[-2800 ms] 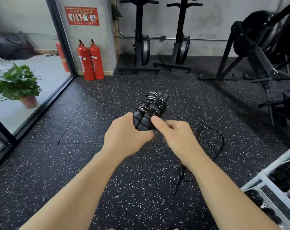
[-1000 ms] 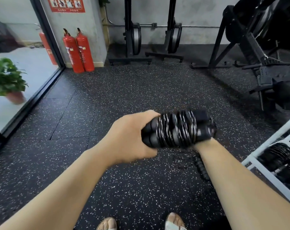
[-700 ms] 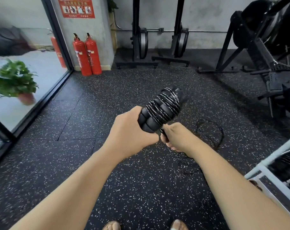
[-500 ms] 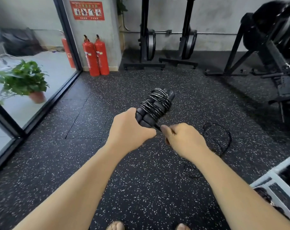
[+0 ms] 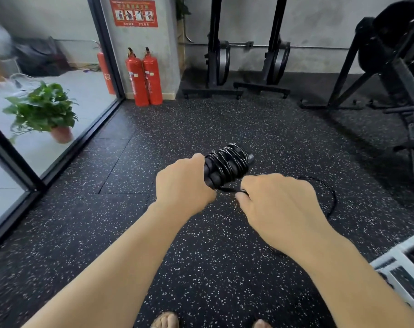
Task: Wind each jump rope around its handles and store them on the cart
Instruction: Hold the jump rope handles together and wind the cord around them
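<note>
Left hand [image 5: 184, 185] clenches around the near end of the two black handles [image 5: 212, 177], knuckles up, with the bundle slanting away and to its right. A black cord [image 5: 229, 160] is wound in many close turns around the far half of the handles, so the jump rope is held in the air between the two hands.

Just right of the left hand, the right hand [image 5: 279, 204] has its fingers curled and pinches a short free stretch of the cord, which comes off the bundle's near side. The two hands are close together but not touching.

Right of the right hand and a little beyond it, a loose loop [image 5: 335, 198] of black cord lies on the floor. Whether it joins the held cord cannot be told, since the hand hides its near part. Nearer the person and well to the right of the right hand, a corner of the white cart [image 5: 395, 255] shows at the edge.

Black speckled rubber floor [image 5: 201, 129] stretches ahead of the hands. Far ahead and to the left, two red fire extinguishers [image 5: 144, 79] stand against a grey wall below a red sign [image 5: 133, 13]. Farther left, behind a glass wall, there is a potted plant [image 5: 41, 110]. Straight ahead, two upright black machines [image 5: 216, 55] stand by the back wall, and a large black frame [image 5: 395, 67] stands far to the right.
</note>
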Demonstrator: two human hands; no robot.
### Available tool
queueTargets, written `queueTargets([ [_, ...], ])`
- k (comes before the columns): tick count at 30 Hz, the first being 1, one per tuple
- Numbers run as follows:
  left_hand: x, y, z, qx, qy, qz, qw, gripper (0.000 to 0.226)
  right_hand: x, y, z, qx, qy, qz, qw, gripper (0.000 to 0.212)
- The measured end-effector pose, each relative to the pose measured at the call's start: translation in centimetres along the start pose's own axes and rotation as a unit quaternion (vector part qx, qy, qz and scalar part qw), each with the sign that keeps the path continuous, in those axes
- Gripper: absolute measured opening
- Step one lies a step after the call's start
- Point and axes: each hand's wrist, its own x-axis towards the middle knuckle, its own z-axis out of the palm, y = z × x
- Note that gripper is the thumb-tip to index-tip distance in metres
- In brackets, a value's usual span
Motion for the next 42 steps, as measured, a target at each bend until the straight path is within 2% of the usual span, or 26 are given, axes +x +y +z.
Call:
queueTargets([
  [5,-0.8,1.6,0.2,0.128,0.002,0.121,0.984,0.029,0.7,1.4,-0.8,0.020,0.016,-0.039,0.999,0.024],
  [10,-1.0,2.1,0.5,0.153,-0.045,0.279,0.947,0.038,1.7,4.5,-0.3,0.139,-0.044,-0.021,0.989,0.021],
  [14,-1.3,2.1,0.3,0.128,-0.075,0.359,0.921,0.032,2.1,6.7,0.8,0.300,-0.093,0.001,0.949,0.027],
  [18,-1.6,2.0,-0.3,0.071,-0.099,0.390,0.913,0.025,2.2,7.7,1.3,0.418,-0.134,0.002,0.899,0.038],
  [22,-2.0,2.3,-0.4,0.001,-0.159,0.386,0.909,0.033,2.2,8.3,2.7,0.495,-0.177,0.015,0.851,0.043],
  [26,-2.5,2.5,-1.1,-0.167,-0.246,0.310,0.903,0.036,2.3,8.3,3.7,0.573,-0.254,0.041,0.778,0.034],
  [27,-2.6,2.5,-1.2,-0.206,-0.260,0.290,0.898,0.037,2.5,8.0,3.8,0.583,-0.264,0.040,0.767,0.033],
  [28,-2.7,2.4,-1.3,-0.237,-0.269,0.272,0.893,0.035,2.7,7.9,4.0,0.572,-0.266,0.022,0.775,0.033],
  [29,-2.7,2.3,-1.2,-0.259,-0.273,0.256,0.890,0.033,2.8,7.5,4.0,0.549,-0.253,0.005,0.797,0.034],
  [31,-2.5,2.1,-1.0,-0.293,-0.273,0.227,0.888,0.030,3.1,7.0,4.0,0.567,-0.215,0.019,0.795,0.038],
  [32,-2.4,1.9,-0.9,-0.310,-0.273,0.211,0.886,0.030,3.1,7.2,4.9,0.584,-0.175,0.071,0.789,0.044],
  [33,-2.3,1.8,-0.9,-0.328,-0.274,0.197,0.882,0.029,3.2,7.0,5.3,0.605,-0.148,0.114,0.774,0.048],
  [35,-2.1,1.7,-1.0,-0.368,-0.270,0.174,0.872,0.027,3.3,7.2,6.1,0.615,-0.170,0.144,0.756,0.041],
  [36,-2.1,1.6,-1.0,-0.394,-0.266,0.165,0.864,0.026,3.4,7.1,6.3,0.670,-0.171,0.214,0.690,0.040],
  [39,-1.8,1.5,-1.0,-0.483,-0.238,0.125,0.834,0.022,3.0,6.2,4.7,0.659,-0.195,0.188,0.702,0.042],
  [40,-1.7,1.5,-0.9,-0.505,-0.225,0.111,0.826,0.025,3.2,5.9,4.8,0.672,-0.186,0.185,0.692,0.043],
  [42,-1.5,1.6,-0.7,-0.552,-0.205,0.082,0.804,0.041,3.6,5.2,5.0,0.681,-0.158,0.200,0.686,0.046],
])
